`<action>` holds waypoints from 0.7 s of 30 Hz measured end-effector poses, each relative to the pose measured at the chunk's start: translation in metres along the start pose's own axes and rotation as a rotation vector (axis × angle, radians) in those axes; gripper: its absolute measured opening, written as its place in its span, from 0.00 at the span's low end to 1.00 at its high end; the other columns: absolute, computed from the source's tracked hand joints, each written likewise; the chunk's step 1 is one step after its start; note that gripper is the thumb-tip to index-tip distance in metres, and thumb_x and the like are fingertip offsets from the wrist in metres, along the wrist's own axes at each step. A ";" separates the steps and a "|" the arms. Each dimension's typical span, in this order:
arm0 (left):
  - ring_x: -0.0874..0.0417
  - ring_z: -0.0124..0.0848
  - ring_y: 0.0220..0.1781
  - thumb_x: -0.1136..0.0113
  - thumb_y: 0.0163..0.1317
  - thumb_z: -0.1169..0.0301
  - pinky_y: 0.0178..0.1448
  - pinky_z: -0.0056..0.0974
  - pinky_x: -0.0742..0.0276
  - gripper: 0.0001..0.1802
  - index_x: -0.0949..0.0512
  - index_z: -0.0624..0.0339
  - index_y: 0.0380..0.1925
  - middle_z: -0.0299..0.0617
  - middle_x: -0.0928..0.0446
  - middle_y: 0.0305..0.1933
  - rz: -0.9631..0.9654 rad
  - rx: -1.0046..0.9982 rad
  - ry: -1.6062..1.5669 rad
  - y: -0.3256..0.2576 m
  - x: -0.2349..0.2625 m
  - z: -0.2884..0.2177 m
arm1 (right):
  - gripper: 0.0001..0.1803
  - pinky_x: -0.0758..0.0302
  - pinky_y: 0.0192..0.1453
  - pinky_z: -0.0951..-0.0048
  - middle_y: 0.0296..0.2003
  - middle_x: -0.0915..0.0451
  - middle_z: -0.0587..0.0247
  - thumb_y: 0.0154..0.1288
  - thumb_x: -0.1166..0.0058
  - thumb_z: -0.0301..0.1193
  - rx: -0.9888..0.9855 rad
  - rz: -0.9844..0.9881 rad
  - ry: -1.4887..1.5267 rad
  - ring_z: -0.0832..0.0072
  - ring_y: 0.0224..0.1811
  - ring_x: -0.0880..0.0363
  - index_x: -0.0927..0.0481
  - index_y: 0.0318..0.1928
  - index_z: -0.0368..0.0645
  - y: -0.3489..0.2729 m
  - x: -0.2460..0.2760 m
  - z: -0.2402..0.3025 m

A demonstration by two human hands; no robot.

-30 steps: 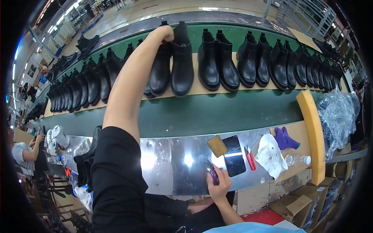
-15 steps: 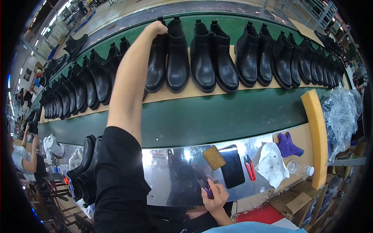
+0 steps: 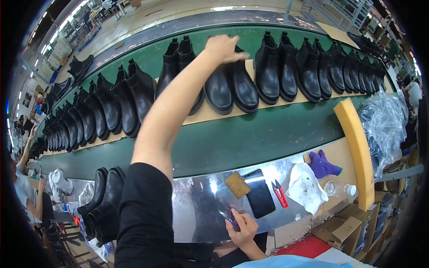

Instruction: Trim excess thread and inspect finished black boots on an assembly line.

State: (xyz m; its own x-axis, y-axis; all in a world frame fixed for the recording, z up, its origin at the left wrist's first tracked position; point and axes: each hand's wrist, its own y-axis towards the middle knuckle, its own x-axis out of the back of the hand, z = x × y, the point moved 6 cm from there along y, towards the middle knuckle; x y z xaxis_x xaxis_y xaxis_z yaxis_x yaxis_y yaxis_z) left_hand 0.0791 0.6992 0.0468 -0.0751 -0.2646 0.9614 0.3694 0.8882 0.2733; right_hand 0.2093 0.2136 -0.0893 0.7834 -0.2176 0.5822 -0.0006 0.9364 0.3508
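As the green belt spans your view with its row of black boots, your left forearm hides some. At the right end of the metal bench lies a yellow foam strip. Your left hand has shifted one pair rightward, to the boots' tops; whether its fingers grip is hidden. A clear capped bottle, contents unclear, lies nearby; your right hand curls closed round a purple tool.
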 end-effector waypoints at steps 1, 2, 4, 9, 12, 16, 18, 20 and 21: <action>0.15 0.54 0.52 0.39 0.56 0.34 0.58 0.51 0.19 0.37 0.17 0.57 0.49 0.57 0.16 0.49 0.100 -0.008 0.066 -0.001 -0.008 0.002 | 0.20 0.23 0.30 0.68 0.27 0.22 0.63 0.55 0.31 0.32 0.004 0.013 0.006 0.66 0.25 0.20 0.14 0.49 0.41 0.000 -0.001 0.000; 0.15 0.53 0.53 0.36 0.54 0.35 0.59 0.50 0.19 0.38 0.17 0.56 0.51 0.57 0.17 0.51 0.143 0.074 0.000 -0.001 -0.018 0.012 | 0.20 0.23 0.30 0.68 0.27 0.22 0.63 0.55 0.30 0.32 0.009 0.024 0.010 0.66 0.25 0.20 0.14 0.49 0.42 0.000 -0.002 0.000; 0.15 0.53 0.53 0.33 0.54 0.39 0.59 0.49 0.19 0.35 0.15 0.54 0.51 0.58 0.17 0.50 0.220 0.138 -0.109 -0.002 -0.031 0.026 | 0.21 0.24 0.30 0.68 0.28 0.22 0.64 0.55 0.30 0.33 0.016 0.028 0.019 0.66 0.25 0.20 0.15 0.50 0.44 -0.004 -0.005 0.000; 0.14 0.54 0.49 0.29 0.56 0.55 0.55 0.50 0.18 0.20 0.13 0.58 0.42 0.58 0.15 0.44 0.046 0.177 -0.136 -0.016 -0.013 -0.006 | 0.21 0.24 0.30 0.68 0.29 0.22 0.65 0.56 0.30 0.33 0.021 0.013 -0.002 0.67 0.26 0.20 0.15 0.51 0.45 -0.006 -0.003 0.002; 0.14 0.53 0.50 0.29 0.56 0.56 0.53 0.52 0.17 0.21 0.15 0.63 0.40 0.59 0.16 0.47 0.009 0.186 -0.125 -0.021 0.030 -0.012 | 0.20 0.24 0.30 0.66 0.30 0.23 0.64 0.57 0.31 0.33 0.038 -0.019 -0.010 0.66 0.27 0.20 0.16 0.51 0.45 -0.009 0.000 0.003; 0.15 0.55 0.50 0.30 0.56 0.53 0.54 0.53 0.18 0.23 0.15 0.63 0.39 0.59 0.16 0.48 -0.157 0.392 -0.297 -0.041 0.122 0.009 | 0.19 0.25 0.29 0.64 0.30 0.25 0.61 0.58 0.32 0.33 0.051 -0.043 0.009 0.62 0.25 0.22 0.17 0.50 0.44 -0.010 0.003 0.006; 0.15 0.56 0.50 0.30 0.56 0.53 0.55 0.53 0.19 0.22 0.14 0.63 0.37 0.59 0.16 0.47 -0.220 0.456 -0.358 -0.060 0.158 0.009 | 0.20 0.25 0.29 0.63 0.30 0.23 0.58 0.58 0.32 0.32 0.028 -0.040 0.034 0.61 0.25 0.22 0.16 0.52 0.44 -0.016 -0.003 -0.002; 0.14 0.54 0.44 0.29 0.55 0.54 0.52 0.51 0.20 0.20 0.14 0.63 0.28 0.57 0.14 0.39 -0.295 0.519 -0.622 -0.091 0.186 0.006 | 0.19 0.25 0.30 0.63 0.31 0.23 0.57 0.59 0.33 0.31 0.012 -0.060 0.080 0.61 0.25 0.21 0.16 0.51 0.42 -0.019 -0.004 -0.003; 0.15 0.45 0.35 0.30 0.57 0.59 0.46 0.47 0.22 0.19 0.16 0.65 0.20 0.54 0.16 0.28 -0.338 0.570 -0.828 -0.112 0.198 0.002 | 0.18 0.25 0.30 0.64 0.31 0.23 0.57 0.60 0.33 0.31 -0.005 -0.062 0.112 0.61 0.26 0.21 0.16 0.51 0.42 -0.018 -0.003 -0.004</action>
State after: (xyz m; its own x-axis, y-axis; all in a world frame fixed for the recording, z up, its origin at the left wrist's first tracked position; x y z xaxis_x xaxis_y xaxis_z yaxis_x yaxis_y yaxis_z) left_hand 0.0207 0.5479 0.2065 -0.7796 -0.3828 0.4957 -0.2611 0.9180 0.2984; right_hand 0.2092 0.1986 -0.1005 0.8465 -0.2432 0.4735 0.0528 0.9236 0.3798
